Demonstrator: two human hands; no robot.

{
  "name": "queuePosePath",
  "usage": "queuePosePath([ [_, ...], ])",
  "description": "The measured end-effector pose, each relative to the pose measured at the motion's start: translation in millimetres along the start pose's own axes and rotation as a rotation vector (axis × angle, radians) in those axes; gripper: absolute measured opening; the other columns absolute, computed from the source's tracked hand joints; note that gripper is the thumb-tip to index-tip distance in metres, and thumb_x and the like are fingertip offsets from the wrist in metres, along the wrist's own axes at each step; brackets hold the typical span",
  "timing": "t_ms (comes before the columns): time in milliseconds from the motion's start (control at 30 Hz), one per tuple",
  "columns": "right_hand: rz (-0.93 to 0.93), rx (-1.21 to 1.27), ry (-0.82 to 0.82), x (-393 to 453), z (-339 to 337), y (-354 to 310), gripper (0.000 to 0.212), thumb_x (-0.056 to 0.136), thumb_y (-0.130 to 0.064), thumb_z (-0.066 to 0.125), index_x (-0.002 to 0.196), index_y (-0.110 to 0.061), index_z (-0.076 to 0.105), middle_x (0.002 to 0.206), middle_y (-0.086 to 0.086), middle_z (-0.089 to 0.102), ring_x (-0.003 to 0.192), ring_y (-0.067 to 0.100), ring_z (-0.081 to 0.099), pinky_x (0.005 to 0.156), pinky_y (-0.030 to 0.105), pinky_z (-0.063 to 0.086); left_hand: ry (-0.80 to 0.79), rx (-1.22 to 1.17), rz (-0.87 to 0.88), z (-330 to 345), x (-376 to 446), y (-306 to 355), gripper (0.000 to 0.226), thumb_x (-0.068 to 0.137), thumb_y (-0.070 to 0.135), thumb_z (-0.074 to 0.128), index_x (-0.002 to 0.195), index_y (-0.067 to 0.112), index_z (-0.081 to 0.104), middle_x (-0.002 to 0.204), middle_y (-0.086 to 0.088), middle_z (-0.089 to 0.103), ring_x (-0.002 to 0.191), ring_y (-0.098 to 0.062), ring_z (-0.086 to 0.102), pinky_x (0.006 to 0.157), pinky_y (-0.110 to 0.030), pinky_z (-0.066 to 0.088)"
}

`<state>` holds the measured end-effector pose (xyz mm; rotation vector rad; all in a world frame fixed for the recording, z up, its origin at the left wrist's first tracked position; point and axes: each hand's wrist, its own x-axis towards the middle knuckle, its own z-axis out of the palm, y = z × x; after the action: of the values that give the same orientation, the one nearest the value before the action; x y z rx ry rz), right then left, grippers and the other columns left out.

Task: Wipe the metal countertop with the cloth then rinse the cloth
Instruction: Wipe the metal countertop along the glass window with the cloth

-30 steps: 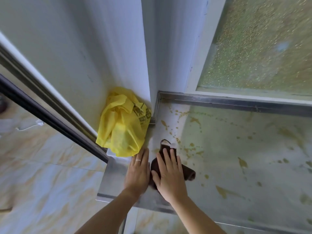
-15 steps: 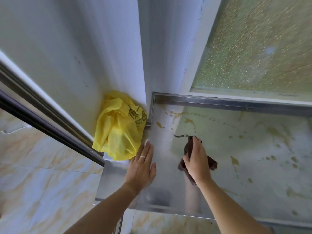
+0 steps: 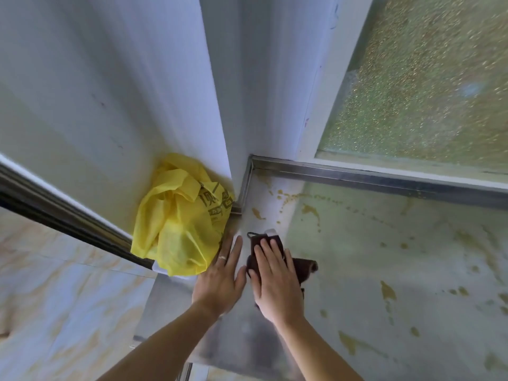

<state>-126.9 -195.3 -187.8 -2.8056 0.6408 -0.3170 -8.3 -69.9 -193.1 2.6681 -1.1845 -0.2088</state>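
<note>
A dark brown cloth [image 3: 305, 266] lies on the metal countertop [image 3: 371, 270], mostly under my right hand [image 3: 277, 281]. That hand presses it flat with straight fingers. A small loop and a white tag of the cloth poke out beyond the fingertips. My left hand [image 3: 221, 276], wearing a ring, rests flat on the counter just left of the cloth, its fingers straight and touching the edge of a yellow bag. Yellow-brown splatters mark the counter to the right and toward the back corner.
A crumpled yellow plastic bag [image 3: 178, 215] sits at the counter's left end against the white wall. A raised metal rim [image 3: 384, 174] runs along the back under a frosted window [image 3: 426, 78]. The counter's left edge drops to a tiled floor [image 3: 55, 298].
My right hand has pulled the cloth back left beside my left hand and now lies flat on it, where half a second ago it gripped the cloth farther right.
</note>
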Motion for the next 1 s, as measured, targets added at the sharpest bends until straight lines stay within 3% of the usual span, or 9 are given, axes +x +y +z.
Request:
queuePosePath([
  [133,-0.064,0.033,-0.012,63.0,5.4,16.0,0.050,0.106,-0.040,0.039,0.149,-0.016,0.049,0.160,0.003,0.043,0.155,0.022,0.027,0.127,0.048,0.020,0.004,0.046,-0.003,-6.2,0.0,5.1,0.067,0.103,0.047,0.034,0.162,0.023,0.016,0.170,-0.003,0.013,0.157,-0.018,0.008,0.127,-0.042,0.017],
  [233,-0.064,0.046,0.024,97.4,3.9,30.3,0.046,0.105,-0.035,0.045,0.143,-0.012,0.056,0.154,0.008,0.050,0.150,0.026,0.036,0.126,0.050,0.024,0.035,0.066,-0.005,-14.2,0.0,12.1,0.064,0.100,0.041,0.046,0.158,0.016,0.034,0.165,-0.008,0.031,0.155,-0.023,0.021,0.125,-0.038,0.017],
  [333,0.086,0.056,0.013,115.7,-2.8,45.7,0.044,0.106,-0.030,0.048,0.142,-0.006,0.056,0.152,0.013,0.052,0.150,0.031,0.037,0.125,0.051,0.025,0.074,0.012,-0.014,-20.5,8.9,24.5,0.057,0.096,0.039,0.044,0.146,0.012,0.050,0.153,-0.010,0.048,0.143,-0.028,0.043,0.114,-0.044,0.039],
  [467,0.418,0.131,0.122,109.4,-22.0,73.8,0.038,0.104,-0.020,0.054,0.135,0.002,0.058,0.143,0.021,0.058,0.143,0.039,0.045,0.119,0.052,0.036,0.123,-0.004,0.013,-16.5,35.1,45.2,0.053,0.097,0.033,0.042,0.145,0.013,0.050,0.151,-0.009,0.049,0.143,-0.022,0.040,0.118,-0.041,0.029],
  [500,0.409,0.164,0.175,100.3,-26.0,81.8,0.038,0.104,-0.019,0.053,0.135,0.002,0.057,0.140,0.021,0.060,0.138,0.039,0.050,0.115,0.051,0.041,0.123,0.006,0.011,-15.0,42.6,47.6,0.054,0.097,0.032,0.043,0.147,0.012,0.049,0.153,-0.009,0.047,0.144,-0.022,0.039,0.120,-0.038,0.025],
  [567,0.188,0.213,0.158,75.5,-30.0,90.3,0.040,0.106,-0.024,0.049,0.140,-0.004,0.055,0.142,0.015,0.059,0.134,0.032,0.054,0.110,0.047,0.046,0.100,0.021,-0.009,-12.3,55.0,48.6,0.055,0.099,0.032,0.043,0.151,0.012,0.045,0.157,-0.008,0.043,0.147,-0.022,0.038,0.122,-0.038,0.023],
  [667,-0.210,0.104,-0.049,48.1,-21.2,86.3,0.047,0.108,-0.036,0.039,0.149,-0.016,0.050,0.159,0.001,0.045,0.152,0.018,0.033,0.120,0.043,0.034,0.077,0.043,-0.052,-4.5,63.0,45.4,0.055,0.100,0.031,0.037,0.153,0.015,0.042,0.159,-0.004,0.042,0.148,-0.019,0.036,0.123,-0.042,0.028],
  [767,-0.162,0.040,-0.059,64.7,-5.8,76.1,0.052,0.109,-0.040,0.029,0.155,-0.018,0.042,0.165,0.000,0.034,0.157,0.016,0.018,0.126,0.040,0.023,0.085,0.033,-0.067,1.7,65.3,43.2,0.057,0.098,0.030,0.038,0.153,0.017,0.040,0.158,-0.002,0.041,0.148,-0.018,0.034,0.122,-0.043,0.030],
  [1000,-0.101,0.045,-0.012,140.6,5.7,50.8,0.052,0.108,-0.035,0.034,0.153,-0.012,0.045,0.162,0.007,0.039,0.155,0.022,0.027,0.125,0.043,0.026,0.104,0.058,-0.048,2.4,68.5,44.2,0.061,0.094,0.028,0.044,0.152,0.011,0.042,0.156,-0.006,0.044,0.145,-0.022,0.040,0.119,-0.046,0.036],
])
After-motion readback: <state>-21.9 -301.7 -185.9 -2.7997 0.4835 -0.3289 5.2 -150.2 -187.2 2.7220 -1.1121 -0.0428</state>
